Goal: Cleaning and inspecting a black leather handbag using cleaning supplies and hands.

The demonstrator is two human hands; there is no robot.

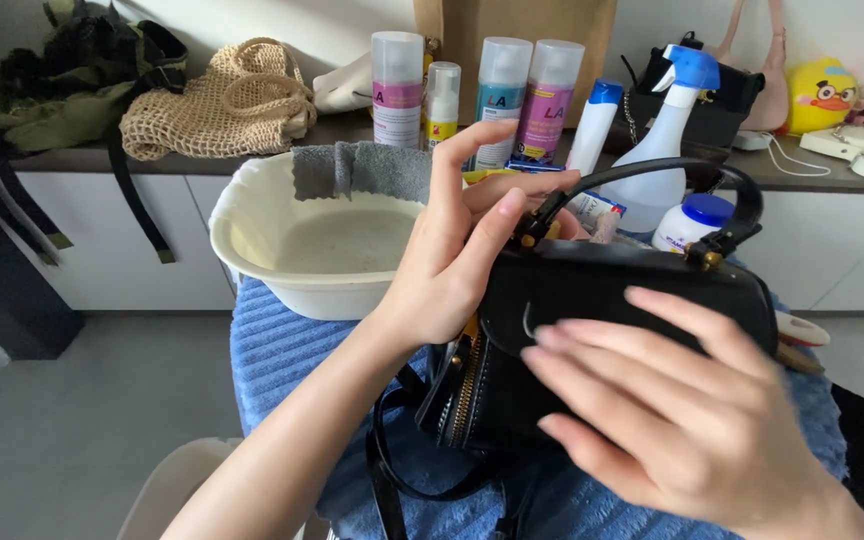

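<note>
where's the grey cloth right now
In the head view the grey cloth hangs over the white basin's back rim, left of the left hand.

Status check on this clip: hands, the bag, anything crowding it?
Left hand on black handbag near its handle, fingers raised. Right hand flat on the bag's front. Bag rests on blue towel. White basin close behind, bottles beyond.

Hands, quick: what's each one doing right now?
Left hand: open, fingers resting at the handle end of the black leather handbag.
Right hand: open, flat against the handbag's front.
</note>
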